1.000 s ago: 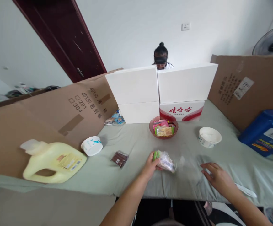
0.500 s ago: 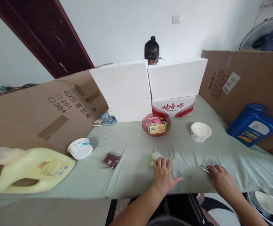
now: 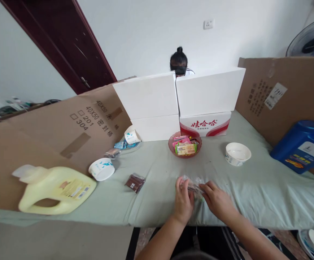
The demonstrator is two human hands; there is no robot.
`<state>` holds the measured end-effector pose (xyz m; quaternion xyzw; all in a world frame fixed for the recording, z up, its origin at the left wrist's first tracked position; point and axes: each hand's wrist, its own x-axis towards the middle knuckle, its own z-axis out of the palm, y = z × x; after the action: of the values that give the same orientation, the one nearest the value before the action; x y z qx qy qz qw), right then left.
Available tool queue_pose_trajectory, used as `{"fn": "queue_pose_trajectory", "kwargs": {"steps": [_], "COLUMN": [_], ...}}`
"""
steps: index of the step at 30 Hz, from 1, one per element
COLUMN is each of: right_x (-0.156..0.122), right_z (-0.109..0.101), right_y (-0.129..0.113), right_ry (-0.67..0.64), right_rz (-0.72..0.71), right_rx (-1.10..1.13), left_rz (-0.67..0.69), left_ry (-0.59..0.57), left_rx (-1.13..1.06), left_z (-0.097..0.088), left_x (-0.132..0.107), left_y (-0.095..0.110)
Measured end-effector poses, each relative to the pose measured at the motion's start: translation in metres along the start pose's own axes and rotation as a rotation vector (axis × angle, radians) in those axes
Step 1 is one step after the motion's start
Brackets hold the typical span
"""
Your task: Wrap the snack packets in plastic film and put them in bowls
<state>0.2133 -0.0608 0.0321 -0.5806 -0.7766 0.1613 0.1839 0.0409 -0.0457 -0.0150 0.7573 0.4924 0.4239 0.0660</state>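
Observation:
Both of my hands are low over the front part of the table. My left hand point(image 3: 184, 202) is closed on a clear, crinkled snack packet point(image 3: 184, 178), with some green showing beneath. Against the packet's right side, my right hand point(image 3: 218, 198) pinches a slim grey metal tool point(image 3: 196, 188), its kind hidden by the fingers. Further forward, a pink glass bowl point(image 3: 185, 155) holds several wrapped snacks, a green-edged cracker packet point(image 3: 186, 148) on top. Left of my hands lies a brown packet point(image 3: 135, 183).
A yellow jug point(image 3: 59, 189) lies at left beside a tipped white paper bowl point(image 3: 101, 169). Another paper bowl point(image 3: 237, 154) and a blue bottle point(image 3: 301, 146) are at right. White boxes point(image 3: 154, 97) and cardboard point(image 3: 89, 133) wall the table. A person point(image 3: 178, 63) sits behind.
My right hand has moved left with the slim metal tool to the packet. My left hand now grips the packet instead of resting over it. A paper cup shows beside the left box, packets shifted forward.

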Motion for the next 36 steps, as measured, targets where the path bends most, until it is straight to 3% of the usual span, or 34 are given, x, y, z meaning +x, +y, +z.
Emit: {"fn": "queue_pose_trajectory", "kwargs": {"steps": [5,9,13,17,22,26,29,31,33,35,36], "right_x": [0.030,0.038,0.035,0.016,-0.025,-0.049,-0.055,-0.053,-0.047,-0.038,-0.032], "right_z": [0.011,0.018,0.009,-0.014,-0.035,-0.031,-0.027,-0.027,-0.032,-0.036,-0.036], "right_y": [-0.023,-0.030,-0.021,0.012,0.082,0.132,0.149,0.143,0.120,0.084,0.063], "right_ry": [-0.092,-0.094,-0.120,-0.175,-0.192,-0.065,0.134,0.274,0.383,0.436,0.419], "right_rz": [-0.088,-0.150,-0.157,-0.022,0.165,0.193,0.199,0.139,0.018,-0.112,-0.178], "right_rx": [-0.043,-0.112,-0.143,-0.157,-0.164,-0.240,-0.363,-0.366,-0.272,-0.146,-0.080], "left_rz": [-0.017,0.048,0.074,0.085,0.026,-0.186,-0.373,-0.475,-0.496,-0.402,-0.310], "left_ry": [0.126,0.047,0.009,0.005,0.001,0.051,0.131,0.213,0.327,0.401,0.374], "left_rx": [0.058,0.039,0.065,0.087,0.102,-0.020,-0.084,-0.084,-0.046,-0.008,-0.011], "left_z": [-0.003,-0.006,-0.008,-0.009,-0.013,-0.023,-0.038,-0.051,-0.065,-0.075,-0.078], "left_x": [-0.013,-0.013,-0.011,-0.012,-0.007,0.004,0.009,0.009,0.007,0.005,0.005], "left_y": [-0.010,-0.018,-0.017,-0.016,-0.022,-0.044,-0.072,-0.086,-0.090,-0.080,-0.071]}}
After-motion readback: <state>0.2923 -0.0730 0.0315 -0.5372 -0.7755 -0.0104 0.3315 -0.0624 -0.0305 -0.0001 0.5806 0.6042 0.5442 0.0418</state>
